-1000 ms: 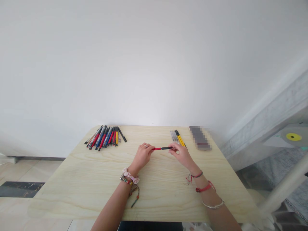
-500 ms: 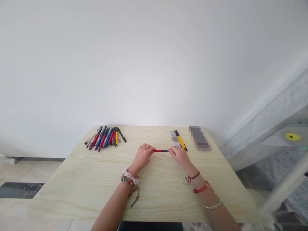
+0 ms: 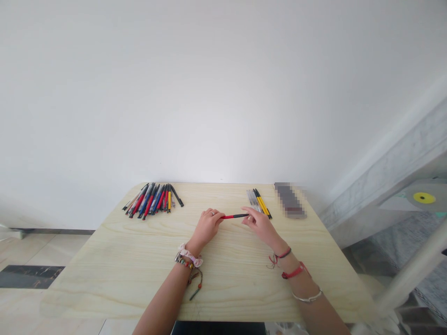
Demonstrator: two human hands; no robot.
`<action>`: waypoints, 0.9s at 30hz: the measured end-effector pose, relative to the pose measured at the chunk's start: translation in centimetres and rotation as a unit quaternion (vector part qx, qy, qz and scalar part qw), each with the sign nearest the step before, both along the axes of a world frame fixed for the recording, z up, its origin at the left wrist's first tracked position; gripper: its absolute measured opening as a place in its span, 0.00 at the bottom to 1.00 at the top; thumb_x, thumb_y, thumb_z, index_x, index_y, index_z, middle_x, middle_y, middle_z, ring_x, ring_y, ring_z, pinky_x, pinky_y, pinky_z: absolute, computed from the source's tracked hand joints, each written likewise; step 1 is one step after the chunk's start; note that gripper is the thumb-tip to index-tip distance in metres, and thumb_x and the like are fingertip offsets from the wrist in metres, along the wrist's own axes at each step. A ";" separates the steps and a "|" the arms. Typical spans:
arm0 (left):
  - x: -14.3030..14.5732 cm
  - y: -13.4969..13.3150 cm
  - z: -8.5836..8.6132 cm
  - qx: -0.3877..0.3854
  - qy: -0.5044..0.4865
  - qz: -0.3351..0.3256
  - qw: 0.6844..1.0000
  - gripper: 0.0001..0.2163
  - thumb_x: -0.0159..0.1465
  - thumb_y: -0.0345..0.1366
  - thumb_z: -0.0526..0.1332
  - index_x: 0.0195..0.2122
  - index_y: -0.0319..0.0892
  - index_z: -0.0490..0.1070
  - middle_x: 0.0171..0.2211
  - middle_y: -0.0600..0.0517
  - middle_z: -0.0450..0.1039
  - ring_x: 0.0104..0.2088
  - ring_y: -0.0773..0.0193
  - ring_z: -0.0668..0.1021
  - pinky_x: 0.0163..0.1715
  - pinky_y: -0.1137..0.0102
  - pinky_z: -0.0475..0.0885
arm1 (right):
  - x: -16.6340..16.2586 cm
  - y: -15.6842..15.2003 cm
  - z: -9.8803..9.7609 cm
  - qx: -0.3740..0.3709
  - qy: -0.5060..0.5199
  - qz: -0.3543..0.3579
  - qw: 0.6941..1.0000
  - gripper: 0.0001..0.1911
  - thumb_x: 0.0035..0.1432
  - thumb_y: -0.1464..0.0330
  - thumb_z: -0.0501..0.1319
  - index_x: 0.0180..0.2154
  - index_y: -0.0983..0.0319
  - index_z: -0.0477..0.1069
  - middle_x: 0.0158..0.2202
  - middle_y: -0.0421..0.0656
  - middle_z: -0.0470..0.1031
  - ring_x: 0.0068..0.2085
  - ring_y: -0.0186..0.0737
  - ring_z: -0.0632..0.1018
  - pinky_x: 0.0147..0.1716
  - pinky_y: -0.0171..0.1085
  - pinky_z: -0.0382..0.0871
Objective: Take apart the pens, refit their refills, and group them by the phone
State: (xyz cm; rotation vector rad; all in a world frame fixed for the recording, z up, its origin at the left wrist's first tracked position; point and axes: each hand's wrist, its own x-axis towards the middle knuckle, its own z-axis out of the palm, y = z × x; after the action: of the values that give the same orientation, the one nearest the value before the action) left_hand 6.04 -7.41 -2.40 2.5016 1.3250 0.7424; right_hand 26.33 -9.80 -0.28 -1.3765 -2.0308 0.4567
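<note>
Fingers (image 3: 217, 216) of your left hand (image 3: 206, 227) grip a red pen (image 3: 235, 216), your right hand (image 3: 261, 226) at its black end, pinch there unclear, yellow pens (image 3: 262, 203) just beyond.

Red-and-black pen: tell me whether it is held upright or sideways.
Sideways, close to level: the red-and-black pen runs from the left hand across to the right hand.

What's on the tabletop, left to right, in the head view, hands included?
Pen pile → left hand → red-and-black pen → right hand → pixelated rectangular object.
</note>
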 end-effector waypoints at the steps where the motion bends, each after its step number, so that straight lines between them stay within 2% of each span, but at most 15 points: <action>1: 0.0 0.0 0.0 -0.002 -0.002 0.001 1.000 0.09 0.60 0.33 0.50 0.36 0.43 0.69 0.33 0.50 0.71 0.36 0.62 0.67 0.35 0.67 0.60 | 0.1 0.0 0.1 0.007 0.007 0.014 1.000 0.10 0.54 0.66 0.51 0.38 0.62 0.66 0.22 0.39 0.70 0.23 0.33 0.70 0.25 0.32 0.61; 4: 0.1 0.0 -0.1 -0.006 0.001 -0.002 1.000 0.09 0.60 0.33 0.50 0.36 0.42 0.69 0.33 0.49 0.71 0.36 0.62 0.67 0.35 0.68 0.59 | 0.1 0.1 0.1 0.041 -0.036 0.006 0.998 0.10 0.56 0.66 0.49 0.29 0.62 0.67 0.23 0.41 0.70 0.24 0.33 0.70 0.25 0.32 0.60; 8: 0.2 0.0 0.0 -0.006 0.007 -0.005 1.000 0.09 0.60 0.33 0.51 0.36 0.43 0.69 0.33 0.50 0.71 0.36 0.61 0.67 0.35 0.67 0.59 | -0.3 0.1 -0.5 0.052 -0.108 -0.061 0.991 0.18 0.58 0.65 0.46 0.20 0.63 0.65 0.17 0.41 0.67 0.21 0.34 0.68 0.21 0.31 0.57; 11: 0.1 0.0 0.0 -0.010 0.002 -0.001 1.000 0.08 0.59 0.33 0.51 0.36 0.43 0.69 0.33 0.50 0.71 0.36 0.61 0.67 0.35 0.67 0.59 | -0.3 0.2 -0.7 0.028 -0.079 -0.040 0.996 0.15 0.57 0.64 0.48 0.25 0.63 0.67 0.18 0.40 0.68 0.21 0.33 0.68 0.22 0.31 0.59; 14: 0.1 0.1 0.0 -0.016 -0.013 0.005 1.000 0.09 0.59 0.33 0.51 0.36 0.43 0.70 0.32 0.49 0.70 0.36 0.62 0.67 0.35 0.68 0.59 | 0.0 0.3 -0.6 0.036 -0.037 0.021 0.998 0.11 0.56 0.64 0.50 0.36 0.62 0.66 0.27 0.41 0.71 0.26 0.34 0.71 0.27 0.32 0.62; 16: 0.1 0.1 -0.1 -0.019 -0.013 0.000 1.000 0.09 0.60 0.33 0.50 0.36 0.43 0.70 0.31 0.49 0.70 0.35 0.62 0.67 0.35 0.68 0.59 | 0.2 0.3 -0.5 0.060 -0.048 0.029 0.997 0.11 0.56 0.65 0.48 0.34 0.62 0.66 0.29 0.42 0.71 0.29 0.35 0.72 0.29 0.33 0.63; 18: 0.1 0.0 -0.2 -0.021 -0.005 -0.008 1.000 0.09 0.60 0.32 0.50 0.36 0.43 0.70 0.31 0.49 0.70 0.35 0.62 0.67 0.34 0.68 0.59 | 0.2 0.3 -0.5 0.077 -0.076 0.009 0.994 0.12 0.57 0.65 0.47 0.29 0.62 0.66 0.27 0.43 0.71 0.29 0.36 0.71 0.28 0.33 0.61; 21: 0.1 -0.1 0.0 -0.013 0.012 -0.005 1.000 0.09 0.59 0.32 0.51 0.36 0.43 0.70 0.31 0.49 0.70 0.34 0.63 0.68 0.33 0.68 0.58 | -0.3 0.1 -0.5 0.067 -0.094 -0.019 0.993 0.16 0.57 0.65 0.46 0.21 0.62 0.63 0.20 0.41 0.67 0.23 0.33 0.68 0.23 0.32 0.57; 24: -0.1 -0.1 0.2 0.012 0.030 0.001 0.999 0.09 0.59 0.32 0.52 0.35 0.43 0.70 0.31 0.50 0.70 0.34 0.63 0.68 0.32 0.68 0.57 | -1.0 -0.1 -0.4 0.024 -0.055 -0.042 0.997 0.19 0.56 0.65 0.45 0.15 0.62 0.56 0.13 0.37 0.60 0.18 0.31 0.62 0.19 0.31 0.52; 27: -0.3 0.0 0.2 0.040 0.034 -0.004 0.999 0.09 0.60 0.32 0.51 0.35 0.44 0.70 0.31 0.50 0.70 0.34 0.63 0.68 0.32 0.68 0.57 | -1.7 -0.3 -0.2 -0.038 0.018 -0.070 0.997 0.21 0.55 0.64 0.45 0.13 0.61 0.51 0.10 0.36 0.56 0.16 0.30 0.60 0.18 0.31 0.51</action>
State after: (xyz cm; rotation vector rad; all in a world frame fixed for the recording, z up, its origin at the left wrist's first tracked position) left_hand 5.70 -7.40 -2.18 2.6154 1.3321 0.7294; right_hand 24.64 -10.10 -0.45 -1.5346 -1.8906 0.4959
